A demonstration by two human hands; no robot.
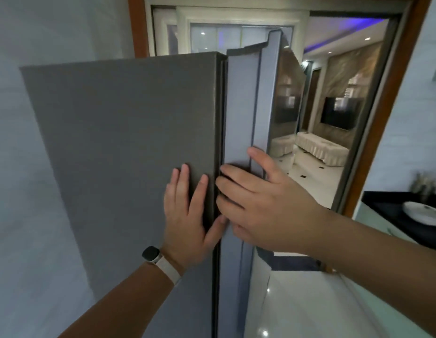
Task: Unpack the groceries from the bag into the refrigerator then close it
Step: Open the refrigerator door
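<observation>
**Two hands at the seam of one refrigerator**

One refrigerator (126, 142) fills the left and middle of the view, seen from its grey side panel. Its one visible door (241, 106) stands slightly off the body, with a narrow dark gap running down between them.

Both hands are at that gap, about halfway down the refrigerator. The left hand (187, 215) lies flat on the side panel with straight fingers pointing up, grasping nothing; its thumb reaches across to the gap. One watch (151, 253) on a pale strap sits on that wrist. The right hand (268, 208) lies across the door's pale edge face just beside the left hand, almost touching it. Its fingers are stretched out toward the gap, where their tips meet the dark seam, and its thumb rests higher on the door's edge. It is not clenched.

Behind the door, a doorway opens on a room with one television (338, 113) and one pale sofa (321, 147). At the right edge, one white basin (421, 213) sits on a dark desk (387, 208).
</observation>
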